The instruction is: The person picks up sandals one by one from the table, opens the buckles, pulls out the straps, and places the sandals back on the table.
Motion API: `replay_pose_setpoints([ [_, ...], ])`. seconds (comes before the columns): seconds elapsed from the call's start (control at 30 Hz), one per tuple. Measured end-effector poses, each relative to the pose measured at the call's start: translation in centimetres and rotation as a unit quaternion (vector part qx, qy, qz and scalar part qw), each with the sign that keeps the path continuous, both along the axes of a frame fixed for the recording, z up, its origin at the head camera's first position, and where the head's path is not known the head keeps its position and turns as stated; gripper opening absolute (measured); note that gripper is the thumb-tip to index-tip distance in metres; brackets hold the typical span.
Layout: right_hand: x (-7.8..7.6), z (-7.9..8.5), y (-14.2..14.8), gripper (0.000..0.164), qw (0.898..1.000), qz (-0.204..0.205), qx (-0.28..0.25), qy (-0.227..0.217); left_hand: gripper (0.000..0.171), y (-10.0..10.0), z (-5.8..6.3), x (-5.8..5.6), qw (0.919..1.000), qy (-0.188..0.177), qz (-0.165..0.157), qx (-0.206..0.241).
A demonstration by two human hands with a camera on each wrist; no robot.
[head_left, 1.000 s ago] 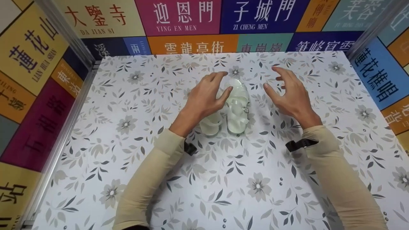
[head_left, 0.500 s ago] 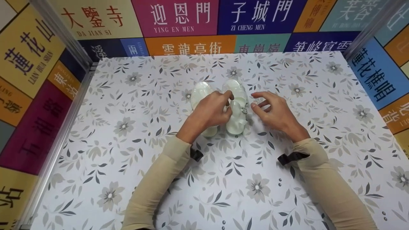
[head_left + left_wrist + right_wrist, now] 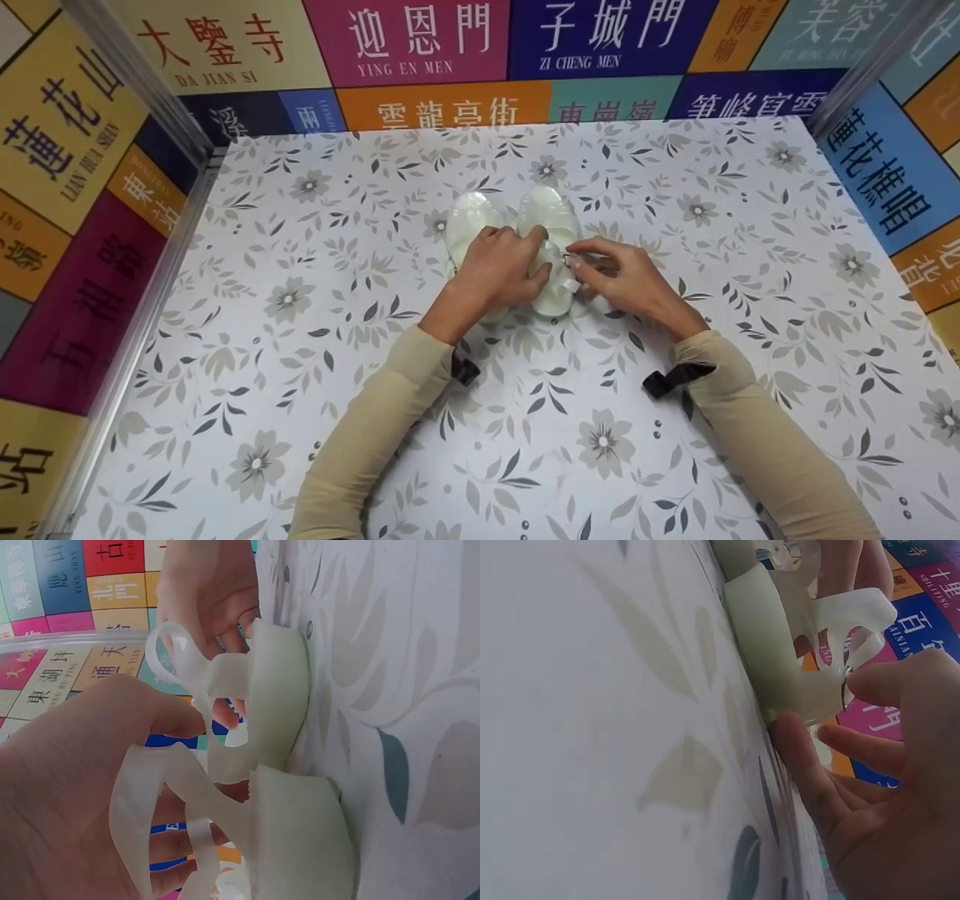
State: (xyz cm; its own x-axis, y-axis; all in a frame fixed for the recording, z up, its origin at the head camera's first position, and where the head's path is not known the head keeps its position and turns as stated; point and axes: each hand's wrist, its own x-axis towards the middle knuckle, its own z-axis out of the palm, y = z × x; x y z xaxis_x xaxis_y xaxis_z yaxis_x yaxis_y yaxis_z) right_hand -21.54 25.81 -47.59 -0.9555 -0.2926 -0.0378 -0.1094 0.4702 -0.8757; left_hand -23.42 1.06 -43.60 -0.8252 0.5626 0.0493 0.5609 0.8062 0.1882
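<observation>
Two pale, translucent jelly sandals stand side by side on the table, toes pointing away. My left hand [image 3: 496,268] crosses over the left sandal [image 3: 472,214], hiding its middle. Its curled thumb and fingers hold the straps of the right sandal [image 3: 551,210]. On that sandal's outer side, my right hand [image 3: 624,281] pinches the strap at the small metal buckle [image 3: 845,690]. Its thumb presses the buckle in the right wrist view, with a fingertip low beside the heel [image 3: 761,637]. The left wrist view shows the left sandal's heel [image 3: 300,832] nearest, its straps arching up.
A white cloth with grey leaves and flowers covers the table [image 3: 600,442]. Panels with coloured lettering [image 3: 420,45] rise behind it and along both sides. A metal frame edge [image 3: 142,360] runs down the left. Dark camera straps [image 3: 679,379] circle both wrists.
My right hand has come left and down from the open table to the right sandal's buckle. My left hand has shifted slightly right and down onto that sandal's straps. The sandals stay in place.
</observation>
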Motion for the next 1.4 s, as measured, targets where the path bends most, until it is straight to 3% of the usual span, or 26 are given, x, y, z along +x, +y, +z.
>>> replay_pose_setpoints([
  [0.4, 0.0, -0.2, 0.5, 0.041, 1.0, -0.007, 0.008, 0.006, 0.047, 0.5, -0.3, -0.2, 0.998, -0.037, -0.018, 0.047],
  [0.57, 0.3, -0.1, 1.3, 0.039, 1.0, -0.007, -0.011, 0.006, 0.046, 0.9, -0.2, 0.2, 0.9986, -0.024, -0.025, 0.04],
  [0.83, 2.5, 0.2, 3.1, 0.032, 0.999, 0.006, -0.046, -0.026, 0.042, 1.8, 0.6, 2.2, 0.9968, 0.018, -0.077, 0.01],
  [1.03, 4.6, 0.6, 4.5, 0.025, 0.998, 0.011, -0.034, -0.043, 0.044, 2.6, 1.3, 4.0, 0.9945, 0.001, -0.105, 0.006],
  [1.2, 5.8, 0.9, 5.3, 0.017, 0.999, 0.028, -0.024, -0.021, 0.046, 2.8, 1.8, 5.2, 0.9936, -0.006, -0.113, 0.0],
  [1.4, 7.1, 1.1, 5.7, 0.018, 0.999, 0.041, 0.001, -0.023, 0.044, 2.6, 1.4, 6.1, 0.9921, -0.031, -0.122, 0.005],
])
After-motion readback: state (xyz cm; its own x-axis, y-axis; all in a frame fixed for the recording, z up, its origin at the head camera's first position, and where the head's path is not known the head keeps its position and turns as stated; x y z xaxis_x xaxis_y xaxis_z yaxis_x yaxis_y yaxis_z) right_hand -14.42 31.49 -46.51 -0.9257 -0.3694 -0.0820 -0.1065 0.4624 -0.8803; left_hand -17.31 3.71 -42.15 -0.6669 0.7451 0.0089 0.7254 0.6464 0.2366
